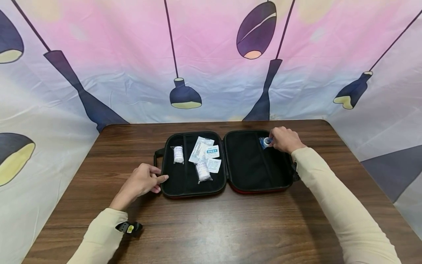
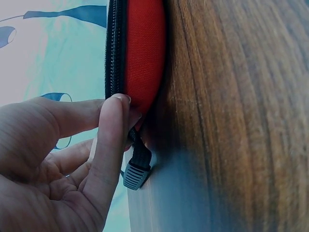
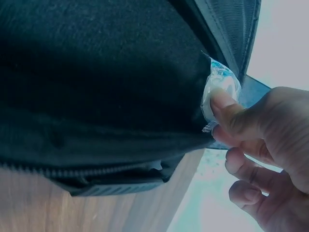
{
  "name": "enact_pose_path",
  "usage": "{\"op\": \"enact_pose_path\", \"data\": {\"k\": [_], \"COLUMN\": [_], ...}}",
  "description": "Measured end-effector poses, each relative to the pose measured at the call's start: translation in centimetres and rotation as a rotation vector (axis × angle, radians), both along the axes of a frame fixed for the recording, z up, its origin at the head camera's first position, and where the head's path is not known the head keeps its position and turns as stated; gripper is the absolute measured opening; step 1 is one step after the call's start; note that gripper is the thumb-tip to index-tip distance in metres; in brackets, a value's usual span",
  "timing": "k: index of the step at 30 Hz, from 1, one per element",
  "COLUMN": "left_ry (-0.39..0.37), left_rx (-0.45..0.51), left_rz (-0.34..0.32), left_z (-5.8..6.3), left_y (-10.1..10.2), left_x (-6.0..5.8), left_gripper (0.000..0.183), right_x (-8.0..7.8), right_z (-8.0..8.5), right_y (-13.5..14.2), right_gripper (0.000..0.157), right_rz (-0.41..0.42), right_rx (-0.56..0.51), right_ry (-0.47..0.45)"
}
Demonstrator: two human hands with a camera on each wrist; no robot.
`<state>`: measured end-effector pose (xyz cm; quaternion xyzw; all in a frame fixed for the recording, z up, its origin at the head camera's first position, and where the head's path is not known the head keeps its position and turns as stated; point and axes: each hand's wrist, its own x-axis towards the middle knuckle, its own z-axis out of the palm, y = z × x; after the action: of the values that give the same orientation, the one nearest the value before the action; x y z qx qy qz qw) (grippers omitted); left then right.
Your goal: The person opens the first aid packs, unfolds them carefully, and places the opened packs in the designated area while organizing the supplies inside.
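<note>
A black-lined zip case point(image 1: 248, 161) with a red outer shell lies unfolded on the table. My left hand point(image 1: 143, 179) pinches its left rim near the handle; in the left wrist view the thumb and a finger meet at the zipper edge point(image 2: 116, 58). Over the far part of the right half, my right hand point(image 1: 285, 140) holds a small round roll in clear, blue-printed wrapping point(image 3: 221, 89) between thumb and fingers. In the left half lie two wrapped white bandage rolls, one at the left point(image 1: 178, 154) and one nearer the front point(image 1: 203, 171).
Flat white packets point(image 1: 200, 148) and small blue-and-white sachets point(image 1: 212, 151) lie beside the front bandage roll. A black carrying handle point(image 1: 158, 156) juts from the case's left side. The brown wooden table point(image 1: 204, 227) ends at a printed cloth backdrop point(image 1: 138, 66).
</note>
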<state>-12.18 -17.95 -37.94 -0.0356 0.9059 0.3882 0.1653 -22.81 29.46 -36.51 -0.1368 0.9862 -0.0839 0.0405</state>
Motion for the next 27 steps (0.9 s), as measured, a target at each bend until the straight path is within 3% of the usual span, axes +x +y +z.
{"op": "enact_pose_path", "data": {"k": [17, 27], "left_ry": [0.006, 0.005], "left_rx": [0.01, 0.012], "left_rz": [0.007, 0.003], "left_z": [-0.1, -0.1], "left_y": [0.0, 0.0], "left_x": [0.0, -0.1], "left_gripper": [0.051, 0.051], "right_x": [-0.2, -0.1], "right_z": [-1.1, -1.3], "right_y": [-0.9, -1.8], "right_gripper": [0.018, 0.024], "right_rz": [-0.016, -0.024], "right_rx": [-0.069, -0.103], "right_ry": [-0.043, -0.065]}}
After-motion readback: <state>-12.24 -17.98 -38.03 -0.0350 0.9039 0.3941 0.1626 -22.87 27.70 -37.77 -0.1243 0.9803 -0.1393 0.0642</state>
